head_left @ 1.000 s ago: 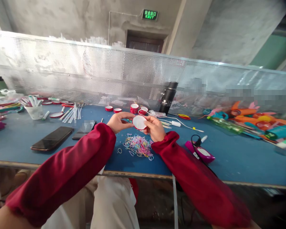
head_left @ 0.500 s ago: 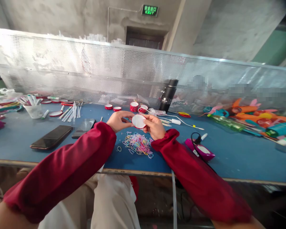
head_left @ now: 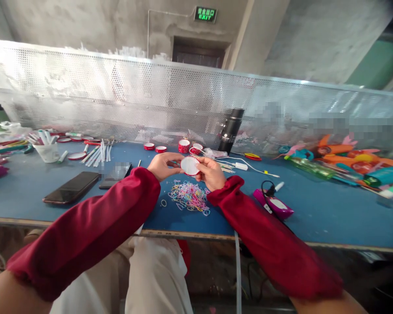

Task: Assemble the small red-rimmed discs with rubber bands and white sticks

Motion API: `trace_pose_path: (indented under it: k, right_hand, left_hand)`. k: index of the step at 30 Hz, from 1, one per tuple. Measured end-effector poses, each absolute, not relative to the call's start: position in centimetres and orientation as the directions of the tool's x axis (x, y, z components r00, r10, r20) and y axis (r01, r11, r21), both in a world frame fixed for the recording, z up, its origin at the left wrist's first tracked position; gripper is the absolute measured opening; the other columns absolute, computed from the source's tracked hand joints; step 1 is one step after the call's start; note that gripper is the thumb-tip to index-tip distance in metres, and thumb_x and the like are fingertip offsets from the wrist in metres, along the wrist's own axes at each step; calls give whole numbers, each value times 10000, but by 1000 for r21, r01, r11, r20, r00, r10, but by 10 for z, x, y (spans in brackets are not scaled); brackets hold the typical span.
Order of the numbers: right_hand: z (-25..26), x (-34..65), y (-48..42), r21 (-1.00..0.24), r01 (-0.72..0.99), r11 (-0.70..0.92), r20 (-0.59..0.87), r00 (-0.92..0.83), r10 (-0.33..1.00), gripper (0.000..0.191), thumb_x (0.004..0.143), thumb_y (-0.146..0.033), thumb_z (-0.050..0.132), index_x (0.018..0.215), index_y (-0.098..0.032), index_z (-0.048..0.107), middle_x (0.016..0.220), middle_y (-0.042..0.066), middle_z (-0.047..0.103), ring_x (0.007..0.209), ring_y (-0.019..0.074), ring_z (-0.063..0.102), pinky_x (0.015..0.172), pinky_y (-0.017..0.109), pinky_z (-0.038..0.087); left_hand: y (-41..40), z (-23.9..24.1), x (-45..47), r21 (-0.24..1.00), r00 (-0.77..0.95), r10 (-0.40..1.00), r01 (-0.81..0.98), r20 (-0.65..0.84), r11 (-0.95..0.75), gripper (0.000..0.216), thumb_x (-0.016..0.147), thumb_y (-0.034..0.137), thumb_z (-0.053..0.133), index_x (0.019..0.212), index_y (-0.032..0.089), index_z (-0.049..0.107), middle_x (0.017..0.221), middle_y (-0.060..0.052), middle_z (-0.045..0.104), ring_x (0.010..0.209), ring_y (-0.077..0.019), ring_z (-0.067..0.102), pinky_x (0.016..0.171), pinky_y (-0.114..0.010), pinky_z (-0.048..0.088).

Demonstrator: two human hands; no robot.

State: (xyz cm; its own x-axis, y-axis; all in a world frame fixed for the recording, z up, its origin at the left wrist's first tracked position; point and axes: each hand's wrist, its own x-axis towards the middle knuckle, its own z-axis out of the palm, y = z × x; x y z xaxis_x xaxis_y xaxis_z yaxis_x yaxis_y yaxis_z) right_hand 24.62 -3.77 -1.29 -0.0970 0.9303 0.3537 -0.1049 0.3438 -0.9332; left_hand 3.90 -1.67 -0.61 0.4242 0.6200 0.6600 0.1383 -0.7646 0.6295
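Note:
A small round disc point(head_left: 189, 165) with a white face and a red rim is held between my two hands, tilted toward me above the table. My left hand point(head_left: 164, 166) grips its left edge, fingers closed. At the right edge, my right hand point(head_left: 213, 174) pinches it, with the thumb lying on the white face. Just below the hands lies a heap of small pastel rubber bands point(head_left: 190, 196) on the blue tabletop point(head_left: 183, 221). Behind them stand short red cylinders point(head_left: 184, 146) with white tops, and lower red-rimmed pieces point(head_left: 161, 149).
Left are a black phone point(head_left: 71, 187), a dark flat object point(head_left: 115, 176), white sticks point(head_left: 100, 153) and a cup of markers point(head_left: 46, 152). A black bottle point(head_left: 231, 133) leans by the perforated screen point(head_left: 144, 100). A purple device point(head_left: 275, 205) and balloon-like toys point(head_left: 350, 161) lie right.
The disc and both hands stay in nearly the same place, with only a very slight shift. The grip on the disc looks the same.

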Motion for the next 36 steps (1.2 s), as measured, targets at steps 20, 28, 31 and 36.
trace_pose_path:
  k: [20,28,31,36]
  right_hand:
    - [-16,242,-38,-775,210,597,594,-81,800,311,792,-387,695,1005,-251,513,723,-9,649,503,161,630,414,272,478]
    - [-17,244,-35,-761,131,635,615,-168,771,420,762,-364,740,1108,-227,545,901,45,696,734,196,693,597,319,571]
    - [-19,245,-34,-698,196,689,649,-235,724,512,760,-318,750,1216,-242,531,935,43,693,739,181,681,653,330,579]
    - [-21,246,-33,-656,230,719,664,-277,695,579,778,-312,739,1307,-256,510,930,37,687,716,171,674,674,335,581]
  left_hand:
    - [-18,-6,39,923,226,901,18,370,-384,173,728,247,734,864,161,671,698,9,658,606,-80,583,523,-183,453]
    - [-19,-2,37,973,111,966,-31,232,-230,127,759,207,717,849,156,643,728,-15,689,667,-112,657,531,-188,450]
    - [-19,-1,37,975,106,970,-43,220,-216,134,753,213,732,844,160,648,731,-16,693,670,-113,659,542,-194,458]
    - [-18,-1,36,975,111,969,-48,222,-218,151,746,235,749,840,161,657,734,-18,690,664,-109,656,526,-189,448]
